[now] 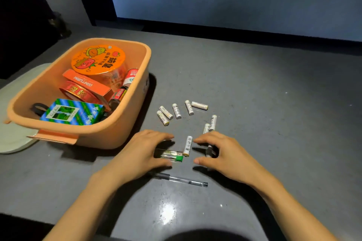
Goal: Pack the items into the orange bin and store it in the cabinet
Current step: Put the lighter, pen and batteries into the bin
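The orange bin [101,136] stands at the left of the grey table [264,94]. Inside are a round orange-lidded tub [98,59], an orange box [88,84], a red roll [78,92], a green-blue box [74,113] and small bottles [121,94]. Several white batteries [177,111] lie loose to the bin's right. My left hand [143,152] arches over a clear lighter with a green end [172,156], its thumb and fingers either side. My right hand [225,152] arches over a small dark object [210,151]. One battery [187,146] lies between the hands.
A clear pen [180,179] lies on the table just in front of both hands. A pale lid [13,139] sits under the bin's left side. Two more batteries [212,123] lie beyond my right hand. A dark wall edge runs along the table's far side.
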Demonstrator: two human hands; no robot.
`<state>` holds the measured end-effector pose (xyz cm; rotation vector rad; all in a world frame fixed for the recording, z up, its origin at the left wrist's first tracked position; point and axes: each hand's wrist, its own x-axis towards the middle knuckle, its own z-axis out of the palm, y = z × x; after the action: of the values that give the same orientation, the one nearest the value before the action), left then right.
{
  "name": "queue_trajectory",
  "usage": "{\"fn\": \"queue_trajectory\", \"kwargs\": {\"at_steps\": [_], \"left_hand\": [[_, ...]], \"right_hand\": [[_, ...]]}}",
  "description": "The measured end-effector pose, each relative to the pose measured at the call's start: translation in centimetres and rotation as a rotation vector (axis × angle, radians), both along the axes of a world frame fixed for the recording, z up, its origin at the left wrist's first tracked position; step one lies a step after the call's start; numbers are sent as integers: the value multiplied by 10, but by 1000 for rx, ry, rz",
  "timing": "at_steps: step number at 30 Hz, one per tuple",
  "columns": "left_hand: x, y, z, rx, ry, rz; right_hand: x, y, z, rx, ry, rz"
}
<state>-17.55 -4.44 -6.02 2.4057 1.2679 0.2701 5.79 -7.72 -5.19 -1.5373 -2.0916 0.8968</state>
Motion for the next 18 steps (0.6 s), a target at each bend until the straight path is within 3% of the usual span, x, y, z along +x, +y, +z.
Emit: {"fn": "queue_trajectory", "kwargs": {"at_steps": [10, 18], "left_hand": [[-5, -6, -13, -30, -42, 118], [-5, -16, 18, 47, -110, 183]], "right_hand": [[-11, -28, -37, 84, -86, 36], [-9, -23, -36, 93, 10, -63]]}}
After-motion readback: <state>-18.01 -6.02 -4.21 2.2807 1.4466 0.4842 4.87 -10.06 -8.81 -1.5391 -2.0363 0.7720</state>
